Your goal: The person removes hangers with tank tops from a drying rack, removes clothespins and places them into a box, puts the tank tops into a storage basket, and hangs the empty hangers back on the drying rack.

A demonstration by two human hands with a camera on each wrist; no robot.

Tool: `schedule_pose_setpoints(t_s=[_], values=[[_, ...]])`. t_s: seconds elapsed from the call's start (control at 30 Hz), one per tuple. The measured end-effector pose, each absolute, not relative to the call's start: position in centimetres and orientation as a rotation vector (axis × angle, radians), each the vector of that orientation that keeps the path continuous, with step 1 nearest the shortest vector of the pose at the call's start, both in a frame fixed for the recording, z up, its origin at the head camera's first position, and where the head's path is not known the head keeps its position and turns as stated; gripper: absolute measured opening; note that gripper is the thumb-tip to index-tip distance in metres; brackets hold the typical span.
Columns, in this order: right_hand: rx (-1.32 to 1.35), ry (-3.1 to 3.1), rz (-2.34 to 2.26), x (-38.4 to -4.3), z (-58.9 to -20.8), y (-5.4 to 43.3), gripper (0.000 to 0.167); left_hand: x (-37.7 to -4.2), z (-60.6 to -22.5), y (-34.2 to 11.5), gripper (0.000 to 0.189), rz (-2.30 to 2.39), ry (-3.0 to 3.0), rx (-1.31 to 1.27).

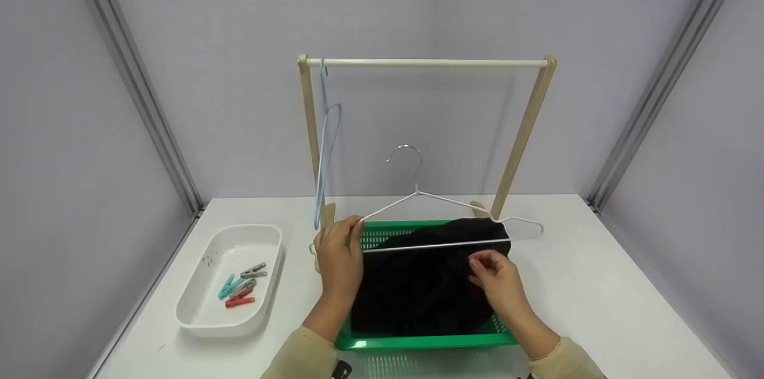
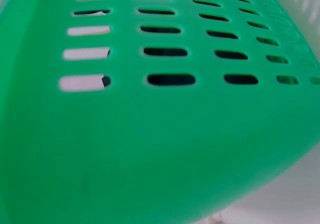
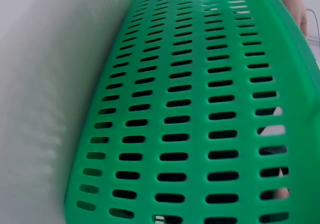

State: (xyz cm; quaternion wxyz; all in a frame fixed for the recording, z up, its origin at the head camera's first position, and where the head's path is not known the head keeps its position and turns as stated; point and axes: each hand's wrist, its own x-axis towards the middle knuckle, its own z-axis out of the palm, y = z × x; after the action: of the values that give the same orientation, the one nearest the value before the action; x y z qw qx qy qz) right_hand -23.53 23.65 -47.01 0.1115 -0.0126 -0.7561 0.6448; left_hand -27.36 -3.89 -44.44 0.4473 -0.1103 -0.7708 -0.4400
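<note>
In the head view my left hand [image 1: 343,253] grips the left end of a thin pale wire hanger [image 1: 444,245] with a silver hook. The hanger is raised over a green slotted basket [image 1: 427,341]. Inside the basket lies a bunched black cloth [image 1: 418,295], its exact kind not clear. My right hand [image 1: 500,283] hovers at the basket's right side, just below the hanger's bottom bar, fingers loosely bent, with nothing visible in them. Both wrist views are mostly filled by the basket's outer wall [image 2: 150,129].
Behind the basket stands a wooden rack with a white rod [image 1: 427,62]. A light blue hanger [image 1: 324,152] hangs at the rod's left end. To the left, a white tray [image 1: 194,307] holds several clothespins [image 1: 242,289]. All stand on a white table [image 1: 603,295] between grey walls.
</note>
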Motion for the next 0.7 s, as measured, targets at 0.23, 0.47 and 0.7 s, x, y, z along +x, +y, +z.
schedule_pose_setpoints(t_s=[0.23,0.47,0.7], values=[[0.138,-2.389,1.784,-23.36,-47.66,23.42,0.009,-27.39,-44.57,-3.88,0.008,-1.096,-1.93,-0.269],[0.378,-2.633,1.599,-23.25,-47.85,24.03,0.011,-27.28,-44.68,-3.81,0.008,-1.088,-1.927,-0.271],[0.493,-2.802,1.379,-23.08,-47.61,24.21,0.018,-27.29,-44.73,-3.78,0.008,-1.094,-1.927,-0.274]])
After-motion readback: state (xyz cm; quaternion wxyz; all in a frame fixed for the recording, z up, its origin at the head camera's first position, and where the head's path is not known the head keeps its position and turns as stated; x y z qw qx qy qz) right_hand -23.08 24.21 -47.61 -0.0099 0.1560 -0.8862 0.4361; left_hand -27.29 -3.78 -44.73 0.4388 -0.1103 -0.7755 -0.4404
